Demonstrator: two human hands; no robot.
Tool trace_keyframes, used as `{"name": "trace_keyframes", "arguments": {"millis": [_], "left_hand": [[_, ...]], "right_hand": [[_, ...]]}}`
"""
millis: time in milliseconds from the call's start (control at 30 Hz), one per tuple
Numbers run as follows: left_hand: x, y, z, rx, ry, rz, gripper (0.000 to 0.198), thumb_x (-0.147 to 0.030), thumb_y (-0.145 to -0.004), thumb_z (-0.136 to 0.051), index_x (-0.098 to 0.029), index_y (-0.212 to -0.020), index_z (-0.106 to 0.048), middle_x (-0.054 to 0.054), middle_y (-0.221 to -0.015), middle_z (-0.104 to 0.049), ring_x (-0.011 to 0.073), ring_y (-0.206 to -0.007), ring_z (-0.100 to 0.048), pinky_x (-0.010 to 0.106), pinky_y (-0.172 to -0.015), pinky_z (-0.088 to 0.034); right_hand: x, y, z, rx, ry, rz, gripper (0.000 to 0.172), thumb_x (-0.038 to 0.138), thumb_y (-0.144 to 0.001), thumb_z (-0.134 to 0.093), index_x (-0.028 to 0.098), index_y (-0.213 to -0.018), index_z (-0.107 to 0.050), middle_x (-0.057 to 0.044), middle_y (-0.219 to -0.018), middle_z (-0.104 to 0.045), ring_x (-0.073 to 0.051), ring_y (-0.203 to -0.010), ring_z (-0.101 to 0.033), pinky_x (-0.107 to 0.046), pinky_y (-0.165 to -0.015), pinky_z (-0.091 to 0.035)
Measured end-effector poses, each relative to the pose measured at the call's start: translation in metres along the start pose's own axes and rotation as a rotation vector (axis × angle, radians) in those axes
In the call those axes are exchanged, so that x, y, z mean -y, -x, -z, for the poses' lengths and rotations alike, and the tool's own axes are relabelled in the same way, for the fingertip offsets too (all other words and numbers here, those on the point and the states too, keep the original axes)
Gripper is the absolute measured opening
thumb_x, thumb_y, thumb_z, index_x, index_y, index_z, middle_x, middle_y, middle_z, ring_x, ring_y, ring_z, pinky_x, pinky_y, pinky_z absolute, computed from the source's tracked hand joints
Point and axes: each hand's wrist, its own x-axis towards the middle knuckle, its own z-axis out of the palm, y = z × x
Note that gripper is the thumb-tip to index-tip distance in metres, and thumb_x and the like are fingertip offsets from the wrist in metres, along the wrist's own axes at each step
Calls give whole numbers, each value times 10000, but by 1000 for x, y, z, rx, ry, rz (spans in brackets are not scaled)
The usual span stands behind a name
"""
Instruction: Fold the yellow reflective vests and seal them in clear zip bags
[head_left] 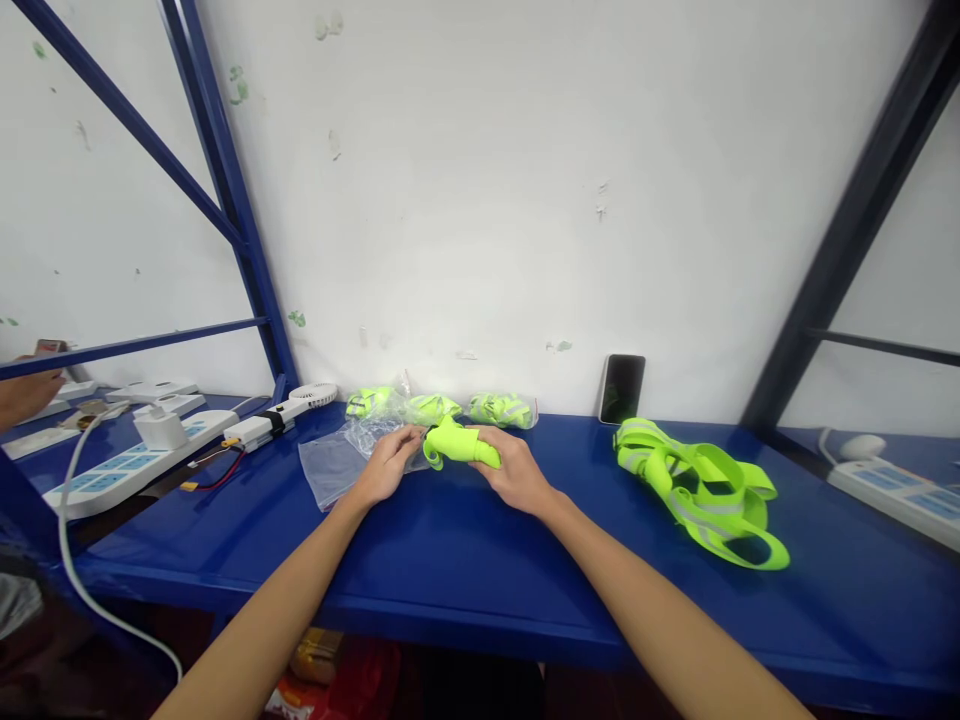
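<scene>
Neon-yellow bundle [450, 440] being held at mid-frame

Rolled tightly, the bundle is sitting over the blue surface [450, 570], near the centre of the frame; whether it is touching down, I cannot tell. It is looking light and soft, probably giving under a squeeze and in no danger of breaking. The roll could be springing loose if let go, with a loop already sagging at its left end, so a broad wrap around the thick middle is seeming safer than a pinch at the tip.

The right hand [515, 470] is clamping the bundle's right end, fingers curling around it and the end poking out by the palm. The left hand [390, 464] is bringing its fingertips together at the opposite end; how firmly they are gripping, I cannot tell. Both forearms are reaching up from the bottom of the frame and converging. A clear bag [326, 472] is lying just beside the left hand.
</scene>
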Motion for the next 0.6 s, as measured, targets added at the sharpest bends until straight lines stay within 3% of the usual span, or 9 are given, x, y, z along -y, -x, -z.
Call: {"name": "trace_keyframes", "arguments": {"millis": [100,300,367,500,600], "left_hand": [[-8,1,-5,-35,-3,-74,288,-407,-875,-468,-199,-700,-563,85,-1233,-612,261,-1145,-532,377,-1025,-355],[-15,1,-12,59,23,-79,275,-445,-886,-461,-211,-865,-604,93,-1258,-609,256,-1170,-536,365,-1024,-377],[-12,3,-11,133,-72,-117,264,-417,-849,-538,-222,-1019,-594,90,-1319,-567,262,-1212,-513,359,-1030,-375],[-2,5,-11,255,-368,-206,680,-327,-774,-635,-235,-1386,-352,102,-1463,-409,277,-1274,-469,374,-1045,-365],[5,4,-13,253,-474,-237,620,-334,-838,-554,-219,-1403,-326,121,-1457,-413,283,-1268,-477,395,-1024,-382]], "right_hand": [[-4,2,-1,64,102,48,373,118,-808,-560,212,-1168,-585,-87,-1269,-599,-226,-1171,-546,-400,-1002,-416],[-5,4,-6,107,265,52,453,10,-722,-529,202,-1128,-590,-75,-1269,-602,-234,-1161,-527,-416,-981,-409],[-7,4,-6,90,276,29,455,7,-710,-533,202,-1117,-594,-68,-1273,-601,-233,-1163,-525,-407,-982,-408],[-12,3,-6,39,243,-51,403,59,-736,-564,195,-1113,-602,-81,-1252,-612,-234,-1140,-553,-389,-974,-424],[-12,3,-5,58,189,-53,383,94,-748,-583,193,-1117,-604,-85,-1238,-619,-233,-1130,-569,-382,-975,-431]]}}
